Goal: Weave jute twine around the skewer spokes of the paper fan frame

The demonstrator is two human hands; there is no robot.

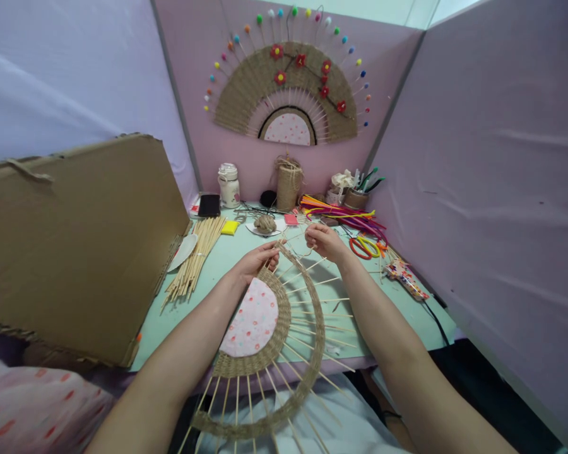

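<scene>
A half-round woven fan frame [284, 309] rests over the table's near edge, tilted. Its center is a pink dotted fabric half circle [252, 320], with thin wooden sticks [239, 394] spreading outward through an outer woven twine band [318, 315]. My left hand [261, 258] grips the frame at its upper corner, where the outer band ends. To the right, my right hand [322, 241] is closed in a pinch, just beyond the band. A thin strand of twine [293, 239] runs from the band's end to its fingers.
Loose sticks [196, 255] and a cardboard sheet [71, 246] lie left. A twine ball [265, 223] and twine spool [288, 186] sit behind. Right are scissors [364, 248], pipe cleaners [345, 216] and a corded glue gun [407, 279]. A finished fan [246, 88] hangs on the back wall.
</scene>
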